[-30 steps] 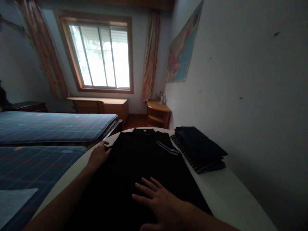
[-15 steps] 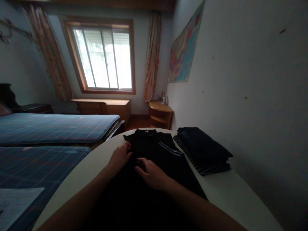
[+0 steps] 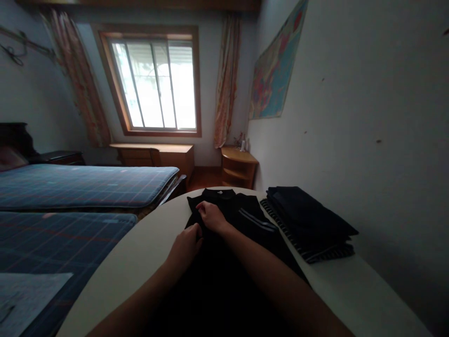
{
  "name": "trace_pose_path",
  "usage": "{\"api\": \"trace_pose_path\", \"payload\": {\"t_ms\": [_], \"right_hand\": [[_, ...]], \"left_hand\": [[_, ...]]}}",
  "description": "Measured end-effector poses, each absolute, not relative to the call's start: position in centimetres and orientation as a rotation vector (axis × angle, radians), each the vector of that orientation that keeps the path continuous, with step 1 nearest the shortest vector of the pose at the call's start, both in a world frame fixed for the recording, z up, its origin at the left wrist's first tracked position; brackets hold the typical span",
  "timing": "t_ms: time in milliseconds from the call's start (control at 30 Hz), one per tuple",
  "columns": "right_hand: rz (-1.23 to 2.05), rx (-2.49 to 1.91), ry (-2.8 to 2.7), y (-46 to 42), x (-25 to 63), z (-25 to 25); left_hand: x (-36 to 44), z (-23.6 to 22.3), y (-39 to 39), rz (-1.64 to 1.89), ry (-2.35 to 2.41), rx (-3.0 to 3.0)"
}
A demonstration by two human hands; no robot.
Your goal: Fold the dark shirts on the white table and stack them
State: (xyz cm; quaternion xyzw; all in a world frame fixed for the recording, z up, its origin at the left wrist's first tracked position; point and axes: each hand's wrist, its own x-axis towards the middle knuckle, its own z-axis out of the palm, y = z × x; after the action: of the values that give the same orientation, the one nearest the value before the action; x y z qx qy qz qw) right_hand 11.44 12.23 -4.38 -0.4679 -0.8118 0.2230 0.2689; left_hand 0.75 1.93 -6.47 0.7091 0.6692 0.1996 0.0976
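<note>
A black shirt lies spread on a pale round table, its collar at the far end and two grey stripes across its right sleeve. My left hand is closed at the shirt's left edge, its fingertips pinching the cloth. Farther up, my right hand reaches across to the left shoulder area, fingers drawn together on the fabric. The dark cloth makes the exact grip hard to see. To the right sits a stack of folded dark clothes, with a striped piece at the bottom.
Beyond the table's left side are beds with blue plaid mattresses; a sheet of paper lies on the nearer one. A wall runs along the right. A corner shelf and a desk stand at the back.
My right hand has moved up and left across the shirt and its fingers have closed. My left hand has come down along the left edge and closed too. The view has shifted slightly.
</note>
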Motion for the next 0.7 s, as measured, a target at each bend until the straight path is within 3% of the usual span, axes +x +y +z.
{"api": "trace_pose_path", "payload": {"t_ms": [267, 567, 700], "right_hand": [[0.470, -1.528, -2.251, 14.8, 7.5, -5.0], [0.596, -1.631, -1.991, 17.9, 7.9, -7.2], [0.680, -1.595, -1.864, 20.0, 8.4, -8.3]], "left_hand": [[1.4, -6.9, 0.9, 0.475, 1.984, 2.199], [1.4, -5.7, 0.6, 0.242, 2.201, 2.153], [1.3, -4.8, 0.5, 0.395, 2.123, 2.094]]}}
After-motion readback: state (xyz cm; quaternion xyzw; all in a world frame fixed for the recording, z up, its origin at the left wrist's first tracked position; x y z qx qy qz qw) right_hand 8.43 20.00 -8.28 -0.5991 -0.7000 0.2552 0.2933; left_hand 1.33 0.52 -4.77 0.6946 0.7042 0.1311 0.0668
